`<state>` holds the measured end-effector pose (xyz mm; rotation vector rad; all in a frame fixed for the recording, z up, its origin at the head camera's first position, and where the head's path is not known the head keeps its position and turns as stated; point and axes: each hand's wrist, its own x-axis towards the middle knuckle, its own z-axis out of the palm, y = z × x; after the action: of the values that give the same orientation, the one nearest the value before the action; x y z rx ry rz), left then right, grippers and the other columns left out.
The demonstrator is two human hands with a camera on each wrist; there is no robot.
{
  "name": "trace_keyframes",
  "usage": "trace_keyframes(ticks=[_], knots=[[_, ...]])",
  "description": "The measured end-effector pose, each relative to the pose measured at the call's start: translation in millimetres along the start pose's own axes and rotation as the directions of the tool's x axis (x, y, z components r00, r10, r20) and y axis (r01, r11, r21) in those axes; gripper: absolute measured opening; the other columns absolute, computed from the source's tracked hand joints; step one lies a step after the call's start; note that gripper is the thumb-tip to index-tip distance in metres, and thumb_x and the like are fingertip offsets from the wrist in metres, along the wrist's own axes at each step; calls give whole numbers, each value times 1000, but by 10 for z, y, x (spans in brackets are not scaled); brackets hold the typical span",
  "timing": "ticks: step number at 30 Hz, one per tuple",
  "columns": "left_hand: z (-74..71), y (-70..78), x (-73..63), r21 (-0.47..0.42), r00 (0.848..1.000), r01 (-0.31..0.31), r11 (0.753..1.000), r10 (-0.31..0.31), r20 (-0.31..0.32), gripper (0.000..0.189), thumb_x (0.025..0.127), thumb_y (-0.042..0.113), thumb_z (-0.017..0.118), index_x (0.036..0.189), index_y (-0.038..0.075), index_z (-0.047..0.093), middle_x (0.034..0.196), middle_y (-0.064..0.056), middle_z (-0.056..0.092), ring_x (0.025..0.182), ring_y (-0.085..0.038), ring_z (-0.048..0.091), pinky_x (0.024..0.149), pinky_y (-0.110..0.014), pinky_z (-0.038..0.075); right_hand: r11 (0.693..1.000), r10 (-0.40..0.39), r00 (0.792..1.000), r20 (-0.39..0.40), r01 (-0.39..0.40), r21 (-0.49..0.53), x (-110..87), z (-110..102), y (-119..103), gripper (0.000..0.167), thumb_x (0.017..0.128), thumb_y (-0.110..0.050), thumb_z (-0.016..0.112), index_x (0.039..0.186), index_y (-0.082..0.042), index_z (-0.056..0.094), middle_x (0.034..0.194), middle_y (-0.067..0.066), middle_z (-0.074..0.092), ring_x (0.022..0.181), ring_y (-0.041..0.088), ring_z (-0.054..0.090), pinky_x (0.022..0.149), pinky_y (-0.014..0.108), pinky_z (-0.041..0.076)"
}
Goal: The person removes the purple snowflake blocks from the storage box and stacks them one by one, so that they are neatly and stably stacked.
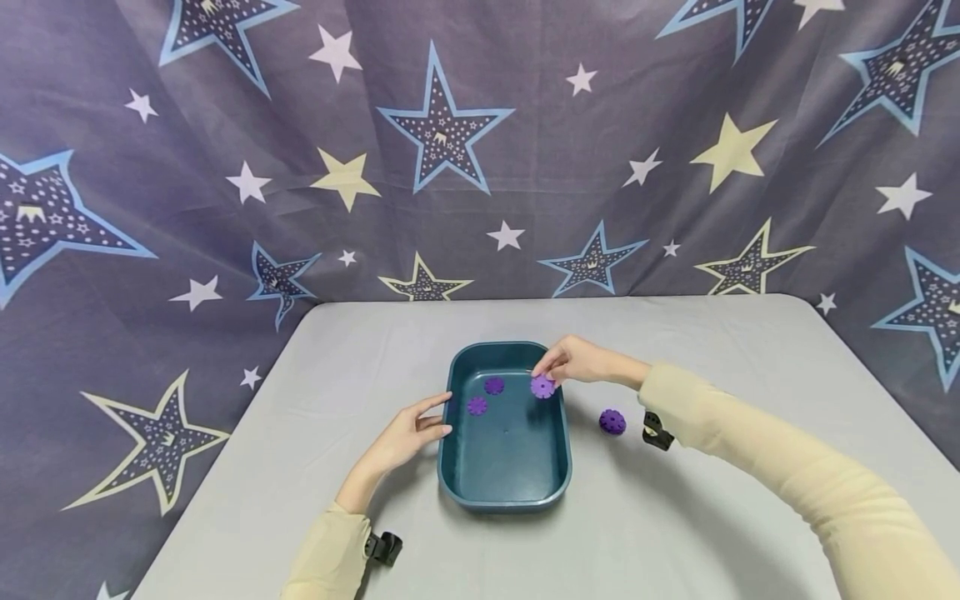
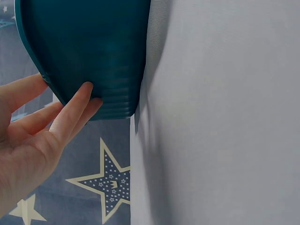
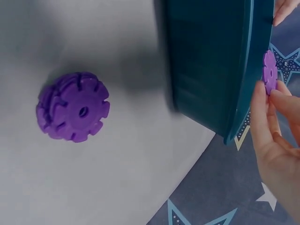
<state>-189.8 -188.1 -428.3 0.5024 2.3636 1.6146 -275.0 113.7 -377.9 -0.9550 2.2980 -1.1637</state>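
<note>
A dark teal plastic tub point(image 1: 506, 505) stands on the table. My left hand point(image 1: 408, 429) touches its left side, with fairly straight fingers point(image 2: 75, 105) against the outer wall and rim. Between thumb and fingertips, my right hand point(image 1: 581, 361) pinches a light purple notched disc point(image 1: 542, 387) over the tub's right rim; the disc appears edge-on in the right wrist view. Two purple discs lie inside on the tub floor, a darker disc point(image 1: 494, 386) and a lighter disc point(image 1: 477, 406). Right of the tub sits a small stack of dark purple notched discs point(image 3: 77, 108).
A pale grey cloth covers the table point(image 1: 675, 533) around the tub. Behind it hangs a dark curtain point(image 1: 525, 183) printed with stars. Black camera mounts point(image 1: 384, 548) are strapped to both wrists. The disc stack lies beneath my right forearm's left end.
</note>
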Motion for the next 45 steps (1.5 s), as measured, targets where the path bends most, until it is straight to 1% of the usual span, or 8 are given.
trace_keyframes(ticks=[8, 15, 18, 20, 26, 32, 39, 45], knots=[[-4, -46, 15, 4, 1000, -13, 1000, 13, 4, 54, 86, 8, 57, 133, -4, 35, 137, -25, 29, 114, -37, 45, 91, -40, 41, 999, -11, 1000, -7, 11, 52, -116, -59, 36, 22, 80, 13, 48, 99, 16, 60, 94, 26, 63, 78, 25, 63, 71, 32, 53], [-7, -43, 10, 2, 1000, -14, 1000, 14, 3, 54, 86, 8, 57, 133, -5, 34, 137, -26, 29, 114, -37, 45, 91, -39, 42, 985, -98, 995, -1, 97, 143, -221, -138, 202, 21, 81, 5, 53, 98, 7, 65, 90, 15, 67, 74, 12, 63, 67, 30, 53], [-8, -46, 7, 3, 1000, -15, 1000, 15, 3, 54, 86, 8, 57, 133, -5, 34, 137, -26, 29, 113, -37, 45, 91, -40, 42, 986, -63, 998, -22, 66, 152, -266, -142, 222, 21, 80, 8, 52, 97, 10, 63, 90, 19, 65, 75, 14, 63, 68, 31, 53], [-11, -46, 4, 5, 1000, -14, 1000, 14, 1, 54, 86, 8, 57, 133, -5, 34, 137, -26, 29, 114, -37, 45, 91, -40, 42, 990, -2, 999, -41, 8, 139, -312, -135, 171, 22, 78, 13, 49, 97, 16, 60, 91, 25, 63, 76, 17, 63, 70, 34, 53], [-10, -44, 6, 7, 1000, -3, 1000, 3, -1, 54, 86, 8, 57, 133, -3, 35, 137, -25, 30, 114, -36, 45, 91, -41, 41, 989, 76, 995, -60, -68, 130, -388, -151, 174, 23, 79, 14, 48, 99, 18, 58, 93, 27, 62, 77, 15, 62, 70, 31, 53], [-8, -33, -2, 3, 1000, -7, 1000, 7, 1, 54, 86, 8, 57, 133, -4, 34, 137, -26, 29, 113, -37, 46, 91, -40, 41, 989, 88, 994, -62, -80, 122, -455, -171, 246, 22, 79, 13, 50, 98, 18, 59, 93, 27, 62, 76, 9, 60, 71, 30, 52], [-6, -38, 0, 11, 1000, 2, 1000, -2, -3, 54, 86, 9, 57, 133, -3, 34, 137, -25, 29, 114, -36, 45, 91, -40, 41, 987, 104, 993, -55, -96, 128, -518, -179, 319, 23, 79, 12, 48, 99, 17, 58, 93, 24, 63, 78, 12, 60, 73, 31, 52], [3, 76, -22, 5, 1000, 12, 1000, -12, -4, 53, 86, 4, 56, 133, -5, 34, 137, -27, 28, 114, -38, 45, 92, -42, 40, 985, 124, 991, -58, -116, 130, -577, -173, 351, 24, 79, 11, 48, 100, 17, 58, 94, 26, 62, 79, 17, 62, 74, 32, 52]])
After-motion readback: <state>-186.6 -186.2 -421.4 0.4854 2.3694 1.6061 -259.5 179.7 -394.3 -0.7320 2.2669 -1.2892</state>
